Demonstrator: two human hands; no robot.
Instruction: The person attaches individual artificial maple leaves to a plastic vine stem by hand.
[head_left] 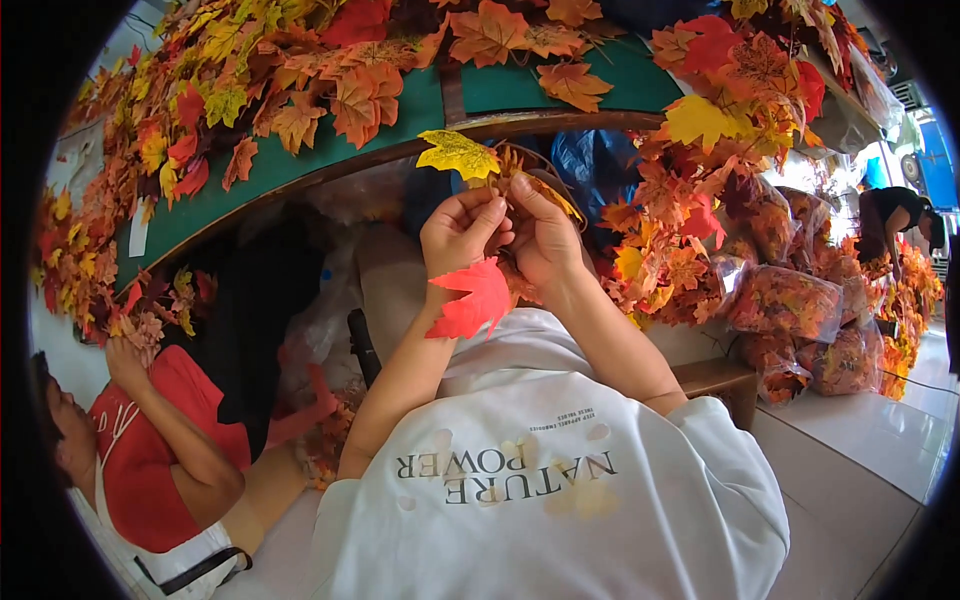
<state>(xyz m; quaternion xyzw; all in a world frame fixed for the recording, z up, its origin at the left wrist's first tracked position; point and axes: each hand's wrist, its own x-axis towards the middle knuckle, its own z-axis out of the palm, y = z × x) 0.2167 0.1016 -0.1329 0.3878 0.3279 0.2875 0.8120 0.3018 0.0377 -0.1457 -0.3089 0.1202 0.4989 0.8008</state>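
In front of my chest, just below the table edge, my left hand (pixel 463 235) and my right hand (pixel 545 238) meet with fingers pinched on a strand of artificial maple leaves. A yellow leaf (pixel 452 154) of it sticks up above my left fingers. Orange-brown leaves (pixel 552 190) show behind my right fingers. A red leaf (pixel 470 300) hangs over my left wrist. The stem itself is mostly hidden by my fingers and thumbs.
A green-topped table (pixel 400 125) with a brown rim curves ahead, heaped with artificial autumn leaves (pixel 370 95). To the right stand clear bags (pixel 785 300) of leaves and a cardboard box (pixel 720 385). A person in red (pixel 175 440) handles leaves at left; another person (pixel 890 225) bends far right.
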